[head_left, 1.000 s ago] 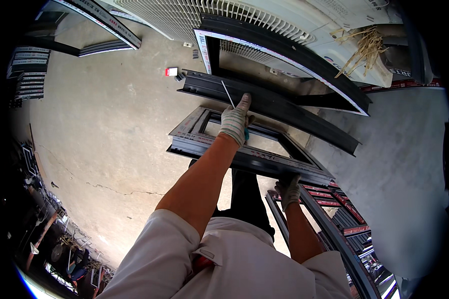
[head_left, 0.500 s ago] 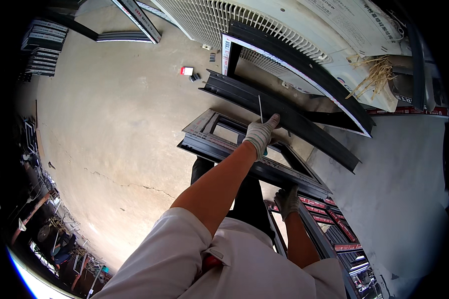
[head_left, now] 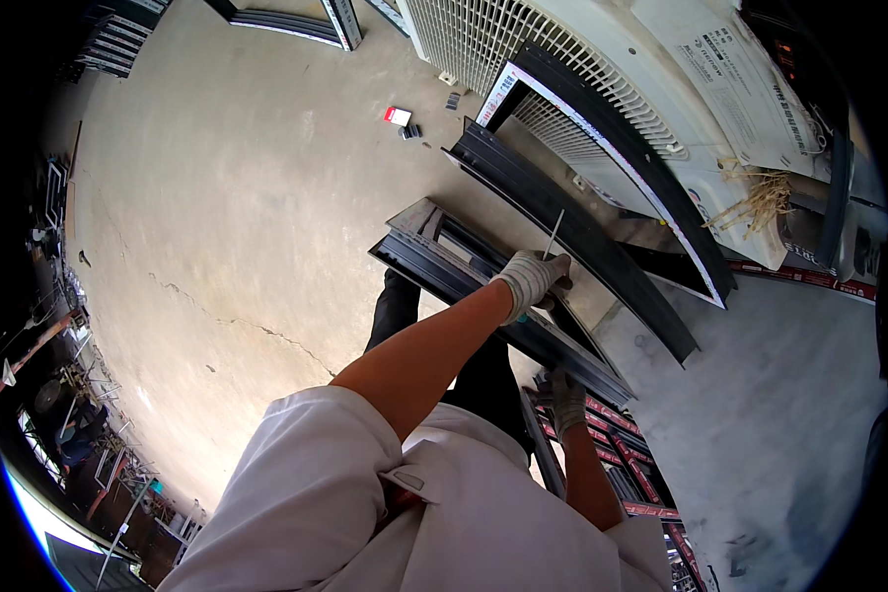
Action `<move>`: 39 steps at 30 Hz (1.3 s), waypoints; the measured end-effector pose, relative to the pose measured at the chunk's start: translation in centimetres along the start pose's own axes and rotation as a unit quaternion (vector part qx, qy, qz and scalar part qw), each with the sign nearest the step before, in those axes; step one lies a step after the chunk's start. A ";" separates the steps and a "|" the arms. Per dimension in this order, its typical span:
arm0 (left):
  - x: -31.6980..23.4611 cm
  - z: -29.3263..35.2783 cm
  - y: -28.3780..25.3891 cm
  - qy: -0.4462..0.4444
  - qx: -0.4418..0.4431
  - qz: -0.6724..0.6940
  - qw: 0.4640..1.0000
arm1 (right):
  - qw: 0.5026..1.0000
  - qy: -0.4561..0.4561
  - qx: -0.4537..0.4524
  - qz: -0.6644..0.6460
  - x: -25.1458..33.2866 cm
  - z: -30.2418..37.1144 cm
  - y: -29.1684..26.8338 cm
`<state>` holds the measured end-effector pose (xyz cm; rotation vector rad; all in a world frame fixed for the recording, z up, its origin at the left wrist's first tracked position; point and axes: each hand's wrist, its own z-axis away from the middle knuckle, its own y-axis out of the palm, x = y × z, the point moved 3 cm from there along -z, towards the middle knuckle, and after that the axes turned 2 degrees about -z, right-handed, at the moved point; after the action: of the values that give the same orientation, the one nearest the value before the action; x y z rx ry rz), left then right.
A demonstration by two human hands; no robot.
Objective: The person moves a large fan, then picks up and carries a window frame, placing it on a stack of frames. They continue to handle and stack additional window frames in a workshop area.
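In the head view, the left hand [head_left: 535, 281], in a pale knitted glove with bare fingertips, is closed around a slim tool [head_left: 555, 234]; its thin silver shaft points up and away from the person, and a bit of teal shows below the palm. This hand is over a dark rectangular window frame [head_left: 429, 266], which slants across in front of the person's black trousers [head_left: 393, 308].

The gloved right hand [head_left: 565, 402] is at the frame's near edge, toward its right end; its fingers are partly hidden, so I cannot tell whether they grip.

Just beyond the frame, a long dark channel profile [head_left: 602, 254] runs roughly parallel to it. Farther out, a second dark frame [head_left: 646, 153] with a white printed strip stands beside an off-white air-conditioner unit [head_left: 612, 59], near a tuft of straw [head_left: 763, 200]. A red-and-white box [head_left: 398, 115] lies on the concrete floor [head_left: 257, 217] beside small dark pieces [head_left: 410, 131]. At lower right, red-striped dark profiles [head_left: 627, 454] lie near the right forearm.
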<state>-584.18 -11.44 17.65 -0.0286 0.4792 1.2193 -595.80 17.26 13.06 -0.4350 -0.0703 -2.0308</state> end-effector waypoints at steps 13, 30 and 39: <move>12.4 11.2 -15.6 0.029 -0.083 0.132 0.987 | 0.982 -0.120 0.067 0.131 13.6 -1.5 6.2; 27.8 11.8 -22.7 -0.088 -0.249 0.254 0.930 | 0.941 -0.151 0.067 0.297 16.5 0.2 15.2; 25.9 13.4 -31.1 -0.046 -0.237 0.284 0.928 | 0.931 -0.121 0.065 0.339 14.8 0.7 21.2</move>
<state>-544.82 4.29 12.94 -0.2594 0.0938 1.8798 -583.51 -5.33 15.86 -0.5360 -0.1770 -1.2779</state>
